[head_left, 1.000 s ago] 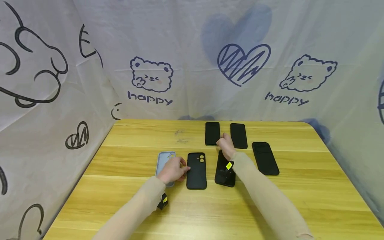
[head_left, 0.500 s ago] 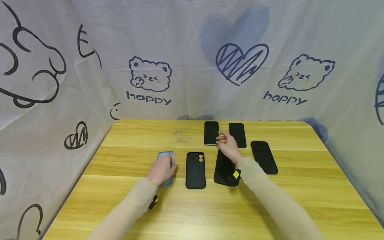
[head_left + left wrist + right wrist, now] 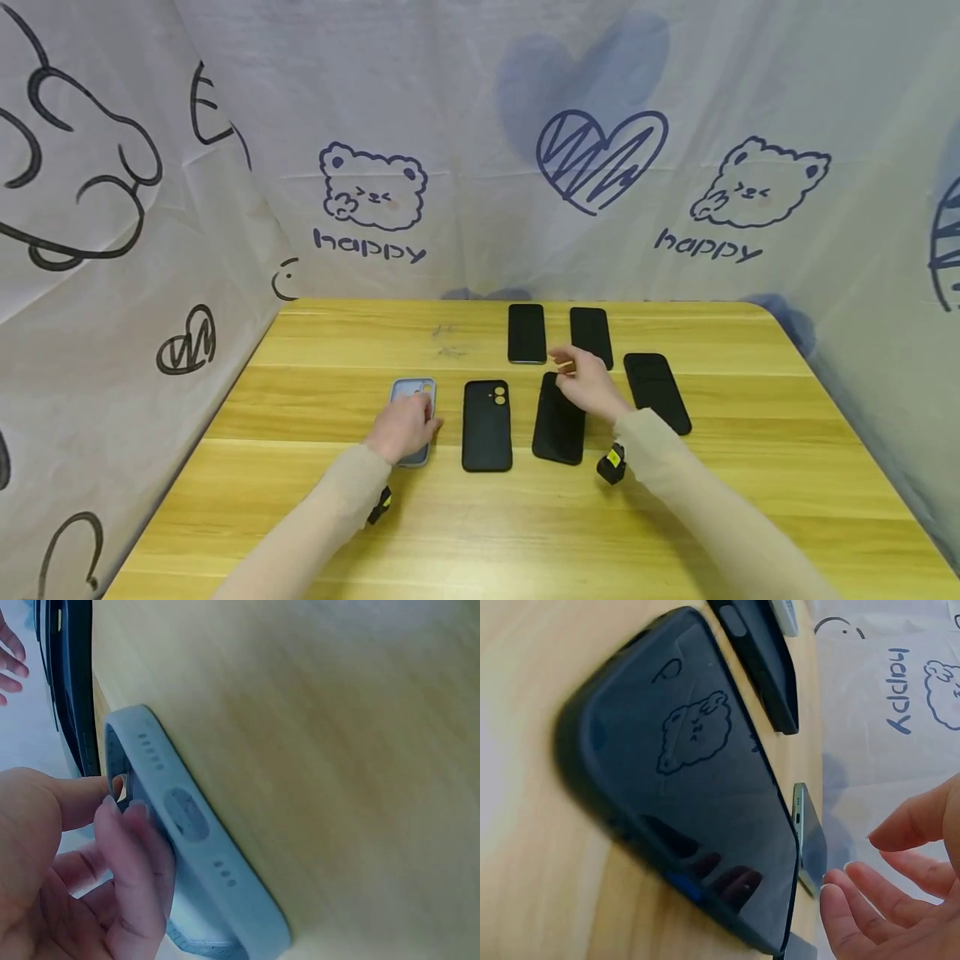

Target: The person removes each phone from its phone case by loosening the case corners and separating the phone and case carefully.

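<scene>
My left hand (image 3: pixel 403 425) is over a light blue phone case (image 3: pixel 240 900) lying on the table, its open side up. In the left wrist view my thumb and fingers pinch the case's side wall, fingertips inside. To its right lies a black phone case (image 3: pixel 486 433) with two round camera holes. A dark phone in a black case (image 3: pixel 682 765) lies screen up beside that. My right hand (image 3: pixel 588 383) hovers over this phone's far end, fingers loosely bent and holding nothing; its reflection shows in the glossy screen.
Two black phones, one (image 3: pixel 527 333) left of the other (image 3: pixel 590 333), lie at the back of the wooden table (image 3: pixel 480 533). Another flat black phone-shaped piece (image 3: pixel 657 392) lies to the right. White printed cloth (image 3: pixel 465 167) hangs behind and at the sides.
My left hand has moved left from the black case's edge onto the light blue case. My right hand has drawn back and right from near the back left phone.
</scene>
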Demonstrator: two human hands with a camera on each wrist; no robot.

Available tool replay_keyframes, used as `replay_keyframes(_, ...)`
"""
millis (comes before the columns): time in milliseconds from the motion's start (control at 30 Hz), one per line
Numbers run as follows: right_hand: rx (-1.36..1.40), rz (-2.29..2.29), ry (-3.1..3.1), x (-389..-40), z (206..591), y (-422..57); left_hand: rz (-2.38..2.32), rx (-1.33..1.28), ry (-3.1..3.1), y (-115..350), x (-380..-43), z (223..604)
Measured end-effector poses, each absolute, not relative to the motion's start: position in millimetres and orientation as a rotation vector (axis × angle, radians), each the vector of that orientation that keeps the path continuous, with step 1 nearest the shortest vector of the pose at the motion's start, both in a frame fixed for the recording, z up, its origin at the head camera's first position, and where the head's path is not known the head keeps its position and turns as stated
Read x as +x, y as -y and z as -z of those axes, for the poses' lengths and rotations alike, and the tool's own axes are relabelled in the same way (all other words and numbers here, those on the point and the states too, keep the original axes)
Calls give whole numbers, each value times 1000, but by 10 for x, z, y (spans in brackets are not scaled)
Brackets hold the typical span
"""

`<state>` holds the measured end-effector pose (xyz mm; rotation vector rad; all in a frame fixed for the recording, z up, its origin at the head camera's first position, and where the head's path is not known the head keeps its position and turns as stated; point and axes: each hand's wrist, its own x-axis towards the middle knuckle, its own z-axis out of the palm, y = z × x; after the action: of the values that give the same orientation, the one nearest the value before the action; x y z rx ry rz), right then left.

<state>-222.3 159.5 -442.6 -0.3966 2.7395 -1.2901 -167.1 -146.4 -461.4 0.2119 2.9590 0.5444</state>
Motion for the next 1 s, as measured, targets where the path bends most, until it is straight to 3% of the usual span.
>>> replay_keyframes(333, -490, 1279, -2775, -2083, 4470, -1804, -519, 190, -2998, 1341, -1675, 4469)
replay_keyframes(633, -644, 931, -3039, -1972, 4480, -1997, -531, 286, -3127, 778, -1735, 4341)
replay_keyframes(1000, -546, 1108, -3063, -1848, 4518, -2233, -305, 254, -3058, 25, -1710, 4362)
